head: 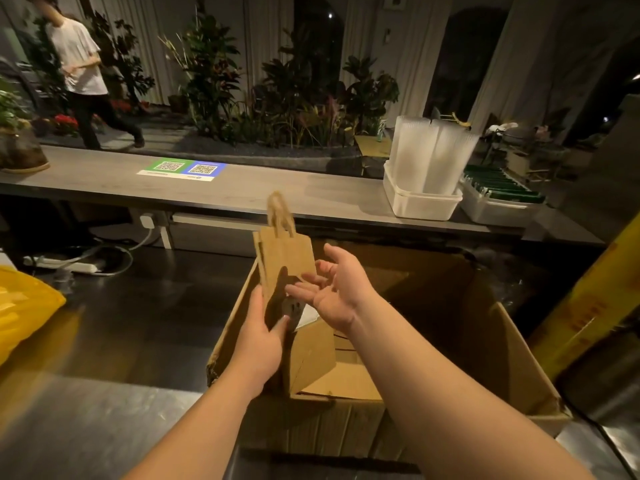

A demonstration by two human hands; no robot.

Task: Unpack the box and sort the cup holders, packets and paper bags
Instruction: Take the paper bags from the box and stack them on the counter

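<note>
Bag [284, 261] pinched at base by left hand [259, 341], right hand [336, 289] spread, empty; steady upper edge before clearing box [329, 424].

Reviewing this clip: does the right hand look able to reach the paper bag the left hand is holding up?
Probably yes. The right hand is open, palm up, right beside the paper bag, which the left hand holds by its lower end above the open box. Nothing lies between them.

Before you: cardboard box [450, 341] on the near tabletop [86, 427], paper bag [284, 265] above its left part.
Behind it: far tabletop [277, 192], with the tub [420, 202] toward its right and the packet tray [498, 202] just right of the tub.
Your left: plastic bag [24, 306].
</note>
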